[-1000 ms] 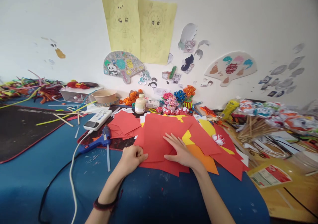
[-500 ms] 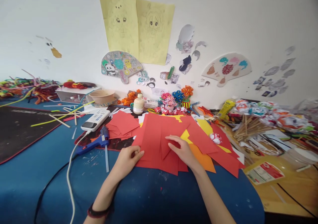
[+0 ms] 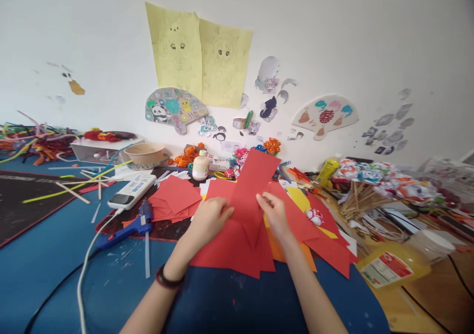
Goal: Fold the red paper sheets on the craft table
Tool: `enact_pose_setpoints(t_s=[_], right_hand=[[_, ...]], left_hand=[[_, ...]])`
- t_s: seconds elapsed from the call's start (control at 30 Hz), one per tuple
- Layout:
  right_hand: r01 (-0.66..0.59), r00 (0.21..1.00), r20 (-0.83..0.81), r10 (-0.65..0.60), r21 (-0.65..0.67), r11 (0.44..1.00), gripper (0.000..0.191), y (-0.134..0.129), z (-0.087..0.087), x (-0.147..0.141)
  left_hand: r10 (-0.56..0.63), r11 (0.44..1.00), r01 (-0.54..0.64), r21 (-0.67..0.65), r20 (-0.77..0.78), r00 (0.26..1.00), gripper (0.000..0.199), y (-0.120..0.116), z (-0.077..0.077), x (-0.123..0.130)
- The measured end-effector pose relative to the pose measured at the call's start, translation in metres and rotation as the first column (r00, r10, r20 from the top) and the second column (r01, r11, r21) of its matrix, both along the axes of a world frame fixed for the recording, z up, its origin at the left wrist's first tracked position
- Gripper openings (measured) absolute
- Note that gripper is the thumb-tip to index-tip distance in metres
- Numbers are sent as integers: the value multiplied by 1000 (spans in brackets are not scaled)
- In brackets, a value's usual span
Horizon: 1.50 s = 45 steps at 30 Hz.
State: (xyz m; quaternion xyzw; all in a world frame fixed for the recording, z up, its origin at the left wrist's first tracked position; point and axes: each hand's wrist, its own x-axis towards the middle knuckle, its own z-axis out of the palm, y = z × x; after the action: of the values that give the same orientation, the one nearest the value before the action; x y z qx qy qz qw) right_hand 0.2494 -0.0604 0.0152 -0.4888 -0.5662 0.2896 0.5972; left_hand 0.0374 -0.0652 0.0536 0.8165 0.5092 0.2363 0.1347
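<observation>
A long red paper strip (image 3: 252, 181) is lifted and tilted above a pile of red sheets (image 3: 225, 250). My left hand (image 3: 211, 218) pinches its left edge with closed fingers. At its right edge, my right hand (image 3: 272, 210) grips it between thumb and fingers. Orange paper (image 3: 296, 255) and yellow paper (image 3: 296, 198) stick out from the pile on the right. A red and white wrapped ball (image 3: 314, 216) rests on the papers there. Smaller red pieces (image 3: 177, 195) are stacked to the left of the pile.
Left of the papers are a blue glue gun (image 3: 140, 223), a white power strip (image 3: 132, 191) and a bowl (image 3: 145, 153). Behind stands a cream bottle (image 3: 200, 166). On the right, a yellow liquid bottle (image 3: 392, 265) lies near wooden sticks (image 3: 357, 200).
The long red strip has been raised off the pile and tilted to the right. Both hands have moved up and now hold it. The camera view has shifted slightly.
</observation>
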Motion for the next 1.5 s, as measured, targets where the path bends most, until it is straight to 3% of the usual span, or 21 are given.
enact_pose_setpoints(t_s=[0.07,0.13,0.2,0.3,0.37,0.4,0.5,0.6,0.67,0.73,0.8,0.87,1.03,1.3,1.4,1.5], right_hand=[[99,993,-64,-98,18,995,39,23,3,19],[310,946,-112,-305,29,950,47,41,-2,44],[500,859,-137,-493,22,866,52,47,-11,70],[627,773,-128,-622,2,779,54,38,-26,105],[758,652,112,-750,-63,650,51,25,-31,119],[784,615,267,-742,-107,612,51,19,-31,123],[816,525,549,-650,-108,568,55,7,-27,120],[803,402,620,-674,115,585,57,6,-20,106],[738,386,614,-689,243,630,54,10,-18,95],[618,490,616,-617,253,744,49,16,-21,84],[468,631,621,-465,174,867,43,22,-29,72],[369,683,646,-342,100,924,39,27,-39,59],[320,645,719,-259,54,946,40,33,-57,33],[135,795,593,-131,37,990,44,35,-59,22],[95,815,573,-88,17,995,43,34,-57,18],[64,845,533,-55,2,998,42,32,-55,16]], left_hand=[[-20,1000,20,0,46,999,22,22,4,17],[-3,1000,3,-8,40,999,22,39,-2,34],[11,1000,-11,-11,-27,1000,24,46,-17,49],[-21,998,28,54,-134,991,44,38,-41,65],[-53,992,72,100,-173,983,51,30,-54,71],[-55,992,75,103,-188,981,53,26,-58,73],[-24,997,40,73,-213,977,56,26,-64,71],[33,998,-20,60,-208,978,60,36,-66,65],[78,996,-67,67,-182,980,62,43,-67,60],[122,991,-113,67,-137,983,60,49,-66,56],[149,989,-147,37,-68,987,55,55,-65,53],[164,986,-161,-50,63,984,50,61,-63,50],[217,942,-55,-330,478,851,39,75,-64,45],[303,884,69,-461,680,668,35,75,-60,39],[302,860,119,-495,684,664,40,67,-58,43],[294,847,119,-519,642,708,35,62,-60,51]])
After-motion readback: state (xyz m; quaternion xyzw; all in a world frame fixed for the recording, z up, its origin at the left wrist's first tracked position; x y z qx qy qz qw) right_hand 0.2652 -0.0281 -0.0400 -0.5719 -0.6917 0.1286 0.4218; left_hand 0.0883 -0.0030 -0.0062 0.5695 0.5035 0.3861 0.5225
